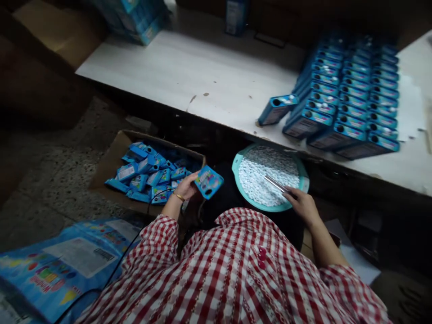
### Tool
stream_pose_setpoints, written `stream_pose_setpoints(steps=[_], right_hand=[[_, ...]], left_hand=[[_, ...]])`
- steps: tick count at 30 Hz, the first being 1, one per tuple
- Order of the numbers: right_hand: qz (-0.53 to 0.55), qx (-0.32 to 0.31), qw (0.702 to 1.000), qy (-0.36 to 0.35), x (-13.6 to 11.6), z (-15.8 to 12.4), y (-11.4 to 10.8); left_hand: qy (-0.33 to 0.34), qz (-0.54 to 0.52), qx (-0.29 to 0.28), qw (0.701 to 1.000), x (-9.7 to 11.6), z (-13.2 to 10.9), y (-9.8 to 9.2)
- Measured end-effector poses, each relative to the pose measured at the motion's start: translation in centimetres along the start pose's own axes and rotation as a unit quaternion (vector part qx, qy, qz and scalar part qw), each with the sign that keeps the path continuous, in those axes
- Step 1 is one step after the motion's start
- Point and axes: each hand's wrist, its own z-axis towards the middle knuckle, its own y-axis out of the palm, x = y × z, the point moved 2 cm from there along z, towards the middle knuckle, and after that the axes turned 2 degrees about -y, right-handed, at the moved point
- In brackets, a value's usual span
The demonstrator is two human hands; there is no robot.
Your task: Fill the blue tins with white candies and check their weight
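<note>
Head view: the left hand [187, 186] grips a box [208, 182]; the right hand [303, 206] holds a metal tool [274, 183] over a tub [237, 163] of white bits [254, 175]. Keeping both steady should help stop spills. Left of the left hand, a carton [107, 158] holds many blue packs [138, 182].

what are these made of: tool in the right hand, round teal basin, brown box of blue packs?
Tool: probably metal, smooth and shiny; silvery, with a bright streak along it.
Teal basin: likely plastic; even colour across rim and side tab, finish unclear in dim light.
Brown box: looks like cardboard, matte; tan, thin-walled.
</note>
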Motion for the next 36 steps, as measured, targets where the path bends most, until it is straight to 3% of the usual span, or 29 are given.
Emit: stream_pose_setpoints(steps=[2, 5, 8, 11, 13, 16, 19, 22, 25, 28, 31, 36], right_hand=[[-0.001, -0.004, 1.000, 0.013, 0.3, -0.6, -0.5], [-0.016, -0.011, 0.999, 0.037, 1.0, -1.3, -1.4], [-0.075, -0.030, 0.995, 0.051, 1.4, -1.8, -2.3], [-0.152, -0.059, 0.986, 0.035, 1.3, -1.9, -2.7], [-0.179, -0.076, 0.981, 0.015, 0.7, -1.4, -2.0], [-0.145, -0.101, 0.984, -0.001, -1.2, 0.4, 0.4], [-0.071, -0.111, 0.991, 0.007, -3.1, 2.7, 3.1], [-0.035, -0.102, 0.994, 0.005, -3.8, 4.2, 4.5], [0.024, -0.088, 0.996, 0.007, -3.0, 4.3, 4.8], [0.126, -0.056, 0.990, 0.017, -2.0, 4.0, 4.4], [0.171, -0.023, 0.985, 0.003, -1.3, 3.4, 2.8], [0.143, 0.012, 0.987, -0.066, -2.1, 2.2, -2.9]], left_hand=[[0.014, 0.132, -0.087, 0.987, -0.6, -1.0, 2.9], [0.104, 0.328, -0.154, 0.926, -0.9, -2.4, 5.6], [0.179, 0.431, -0.223, 0.856, -0.4, -3.8, 6.6], [0.181, 0.496, -0.304, 0.793, -0.2, -5.0, 7.0], [0.171, 0.543, -0.293, 0.768, -0.4, -5.2, 7.1], [0.186, 0.555, -0.220, 0.780, -0.6, -4.7, 7.8], [0.215, 0.471, -0.112, 0.848, -0.4, -3.6, 8.9], [0.196, 0.335, 0.000, 0.922, 0.3, -1.7, 9.9], [0.169, 0.229, 0.043, 0.958, 1.0, 0.6, 10.9], [0.183, 0.226, 0.058, 0.955, 2.0, 2.2, 11.7], [0.231, 0.288, 0.051, 0.928, 3.1, 2.9, 12.9], [0.275, 0.371, -0.007, 0.887, 3.5, 3.5, 16.2]])
